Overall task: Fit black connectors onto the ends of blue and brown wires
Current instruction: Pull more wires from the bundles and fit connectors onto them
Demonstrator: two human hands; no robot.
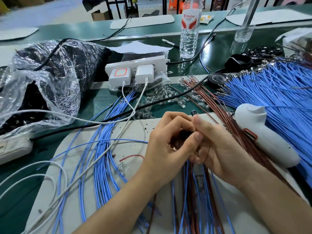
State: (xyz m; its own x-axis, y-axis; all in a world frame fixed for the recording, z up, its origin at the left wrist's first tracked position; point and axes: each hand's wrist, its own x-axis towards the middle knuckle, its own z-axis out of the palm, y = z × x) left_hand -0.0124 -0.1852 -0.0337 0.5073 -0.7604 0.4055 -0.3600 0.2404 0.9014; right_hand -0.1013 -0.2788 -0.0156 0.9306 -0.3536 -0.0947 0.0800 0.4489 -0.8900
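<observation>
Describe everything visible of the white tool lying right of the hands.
The white tool is gun-shaped, smooth plastic by its look, with an orange-rimmed trigger on its side. It lies flat across the brown wires, its far side against the blue wire pile. The right hand is beside it, not touching.

Water bottle [189, 31] label: red "Wahaha" brand; smaller print unreadable.

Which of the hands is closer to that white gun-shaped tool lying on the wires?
Right. The right hand, holding wires, sits just left of the white gun-shaped tool; the left hand is farther left, gripping a black connector.
</observation>
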